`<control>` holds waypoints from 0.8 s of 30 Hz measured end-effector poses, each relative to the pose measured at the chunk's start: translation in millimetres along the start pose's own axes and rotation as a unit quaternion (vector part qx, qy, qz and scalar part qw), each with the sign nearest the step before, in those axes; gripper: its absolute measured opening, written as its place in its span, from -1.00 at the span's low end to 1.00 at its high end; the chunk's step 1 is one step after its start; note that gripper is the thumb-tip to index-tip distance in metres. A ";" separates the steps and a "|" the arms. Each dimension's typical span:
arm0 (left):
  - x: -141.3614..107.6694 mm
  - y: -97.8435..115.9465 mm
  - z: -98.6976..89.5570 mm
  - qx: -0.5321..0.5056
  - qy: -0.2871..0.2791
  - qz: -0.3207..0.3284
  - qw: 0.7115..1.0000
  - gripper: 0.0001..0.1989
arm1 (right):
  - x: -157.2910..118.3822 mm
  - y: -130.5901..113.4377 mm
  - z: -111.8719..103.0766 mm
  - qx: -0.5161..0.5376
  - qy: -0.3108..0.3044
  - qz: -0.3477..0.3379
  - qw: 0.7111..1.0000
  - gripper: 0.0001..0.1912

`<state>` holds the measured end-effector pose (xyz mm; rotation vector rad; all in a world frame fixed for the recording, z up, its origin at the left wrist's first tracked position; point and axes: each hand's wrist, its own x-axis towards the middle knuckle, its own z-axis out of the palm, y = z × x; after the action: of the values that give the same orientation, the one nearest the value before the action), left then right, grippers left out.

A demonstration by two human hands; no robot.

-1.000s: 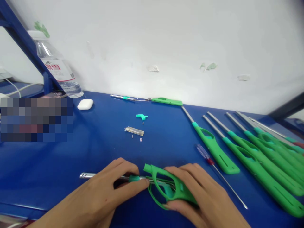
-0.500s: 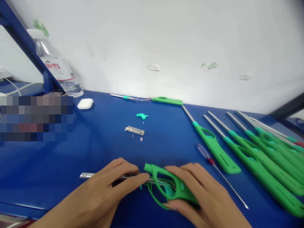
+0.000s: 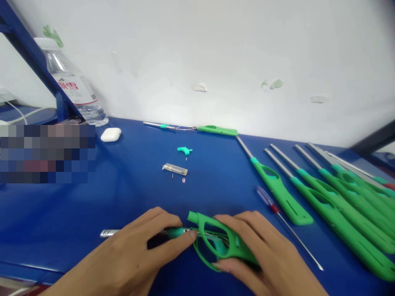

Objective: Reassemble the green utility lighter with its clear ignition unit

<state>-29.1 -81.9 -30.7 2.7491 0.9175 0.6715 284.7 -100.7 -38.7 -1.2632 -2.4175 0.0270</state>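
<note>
My left hand (image 3: 138, 242) is closed around the metal tube (image 3: 108, 233) of a long gas lighter, and the tube's tip sticks out to the left. A teal collar (image 3: 175, 233) shows between thumb and fingers. My right hand (image 3: 262, 242) grips the green lighter handle (image 3: 242, 248), whose two shell halves stand apart at the front end. Thin wires and a teal trigger (image 3: 219, 246) show inside the opening. Beyond my hands lie a loose teal trigger (image 3: 184, 151), a clear fuel tank (image 3: 175, 169), tiny screws and a small pinkish part (image 3: 183, 180).
A screwdriver (image 3: 274, 209) lies right of my right hand. Several green lighters (image 3: 333, 205) fan out at the right. Against the wall lies an opened lighter (image 3: 217, 130) with wires showing. A white case (image 3: 111, 135) and a water bottle (image 3: 75, 88) stand back left.
The metal tube has shifted slightly left and down with my left hand, and more of the teal collar shows. My right hand and the handle have hardly moved.
</note>
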 end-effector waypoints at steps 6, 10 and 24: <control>1.5 4.1 3.1 0.028 0.029 0.013 0.999 -0.47 | 1.1 -0.7 -2.0 0.005 0.009 -0.009 1.000 -0.51; 8.5 5.1 4.5 0.017 0.045 0.016 0.999 -0.56 | 1.5 0.7 -0.2 -0.016 0.018 -0.014 1.000 -0.52; 10.6 7.4 9.5 0.005 0.096 0.005 0.995 -0.73 | 1.9 -3.5 -6.7 -0.047 0.158 -0.049 0.985 -0.70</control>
<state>-13.2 -81.5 -33.1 2.7352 0.9480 0.9483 283.4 -102.5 -31.1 -1.0928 -2.2210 -0.2956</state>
